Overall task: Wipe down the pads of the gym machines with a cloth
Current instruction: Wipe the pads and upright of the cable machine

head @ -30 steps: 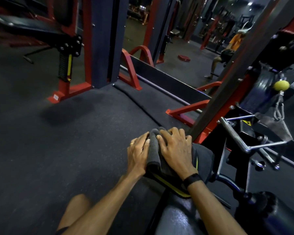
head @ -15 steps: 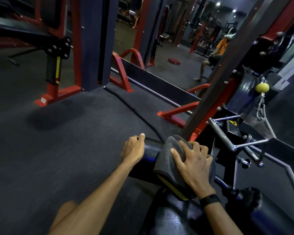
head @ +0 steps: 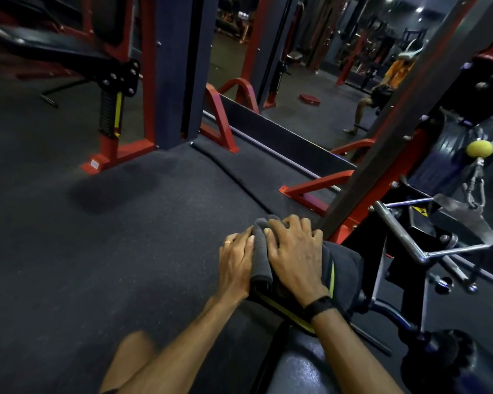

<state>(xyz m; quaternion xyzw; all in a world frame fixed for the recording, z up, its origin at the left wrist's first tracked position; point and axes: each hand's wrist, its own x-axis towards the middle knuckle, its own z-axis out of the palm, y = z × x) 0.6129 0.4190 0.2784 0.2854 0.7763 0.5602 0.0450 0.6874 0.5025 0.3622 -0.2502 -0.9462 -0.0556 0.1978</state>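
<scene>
One grey cloth point(head: 261, 251), bunched over one black roller pad point(head: 343, 268) with yellow piping, at 5 o'clock in view. Two hands on it: left hand point(head: 235, 263) grip relaxed, fingers flat against the cloth's left edge; right hand point(head: 295, 257) grip curled, fingers clawed onto the cloth top. One seat pad point(head: 293, 371) at 6 o'clock. Dark speckled rubber floor point(head: 97, 251). Red-and-black machine frames point(head: 143, 81) at 11 o'clock, one yellow cable ball point(head: 479, 149) at 3 o'clock.

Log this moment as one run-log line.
step: wiping roller pad | right hand: pressing grey cloth onto pad | left hand: beside cloth, touching its edge
</scene>
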